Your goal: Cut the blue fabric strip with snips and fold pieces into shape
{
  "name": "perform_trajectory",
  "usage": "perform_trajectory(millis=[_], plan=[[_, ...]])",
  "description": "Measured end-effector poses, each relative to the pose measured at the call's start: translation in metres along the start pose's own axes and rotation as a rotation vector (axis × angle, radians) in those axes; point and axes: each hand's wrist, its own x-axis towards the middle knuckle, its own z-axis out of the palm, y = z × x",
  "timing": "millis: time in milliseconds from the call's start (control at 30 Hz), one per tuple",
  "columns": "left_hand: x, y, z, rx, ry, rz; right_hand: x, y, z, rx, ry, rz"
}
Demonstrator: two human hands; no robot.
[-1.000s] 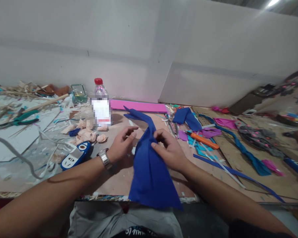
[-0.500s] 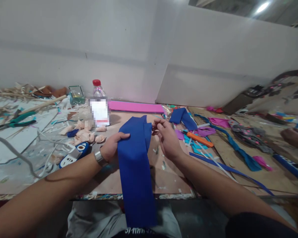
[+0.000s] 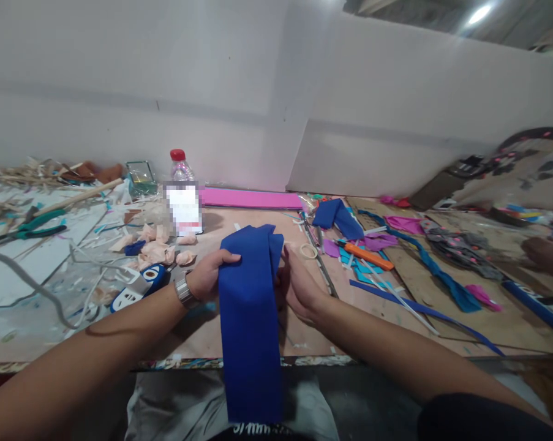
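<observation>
A wide strip of blue crepe-like paper [image 3: 250, 324], folded over at its top, hangs down past the table's front edge toward my lap. My left hand [image 3: 206, 274] grips its left side, the thumb lying on the front face and the other fingers behind. At the right edge, by the overlapping folded layers, my right hand [image 3: 299, 285] is closed against the paper, with its fingertips partly hidden behind it. To the right lie an orange utility knife [image 3: 367, 255], a tape ring [image 3: 308, 251] and another folded blue strip [image 3: 338, 218].
Crumpled peach paper [image 3: 157, 252], a power strip [image 3: 136, 291] with a cable and green-handled pliers [image 3: 40, 225] lie left. Behind stand a phone [image 3: 184, 208], a red-capped bottle [image 3: 179, 162] and a pink strip [image 3: 253, 198]. Another person's hand [image 3: 545, 254] shows far right.
My right hand has moved down and left from beside the folded edge to close against the paper, its fingers now partly behind it. My left hand keeps its hold.
</observation>
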Motion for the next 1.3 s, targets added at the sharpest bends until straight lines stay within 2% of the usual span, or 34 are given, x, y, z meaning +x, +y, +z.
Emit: perform_trajectory(millis=[100, 167, 300, 433, 500, 633, 733, 767, 900, 967, 1033, 1100, 1167, 1300], plan=[[0.0, -0.002, 0.0, 0.011, 0.021, 0.013, -0.001, -0.014, 0.006, -0.004, -0.057, -0.211], [0.001, -0.003, 0.001, 0.027, 0.06, 0.019, 0.004, -0.026, 0.009, -0.091, -0.036, -0.37], [0.006, -0.006, 0.003, 0.087, 0.086, 0.072, 0.021, -0.046, 0.008, -0.127, 0.027, -0.559], [0.015, -0.008, 0.002, 0.149, 0.099, 0.245, 0.042, -0.055, 0.001, -0.154, 0.079, -0.671], [0.018, -0.008, 0.0, 0.221, 0.116, 0.349, 0.049, -0.058, -0.001, -0.165, 0.076, -0.675], [0.023, -0.004, -0.005, 0.286, 0.128, 0.466, 0.062, -0.069, -0.004, -0.27, 0.079, -0.748], [0.028, -0.001, -0.009, 0.286, 0.214, 0.54, 0.077, -0.082, -0.006, -0.312, 0.087, -0.823], [0.03, 0.0, -0.011, 0.291, 0.267, 0.566, 0.085, -0.085, -0.007, -0.315, 0.103, -0.809], [0.038, -0.004, -0.023, 0.277, 0.467, 0.546, 0.124, -0.086, -0.017, -0.304, 0.193, -0.561], [0.041, -0.008, -0.028, 0.327, 0.485, 0.474, 0.141, -0.08, -0.025, -0.305, 0.205, -0.471], [0.042, -0.011, -0.032, 0.395, 0.444, 0.421, 0.152, -0.073, -0.032, -0.305, 0.207, -0.392], [0.042, -0.011, -0.033, 0.434, 0.428, 0.398, 0.153, -0.066, -0.038, -0.308, 0.194, -0.329], [0.042, -0.009, -0.033, 0.432, 0.467, 0.403, 0.147, -0.06, -0.042, -0.316, 0.147, -0.275], [0.041, -0.004, -0.032, 0.382, 0.538, 0.438, 0.126, -0.054, -0.045, -0.357, -0.012, -0.23]])
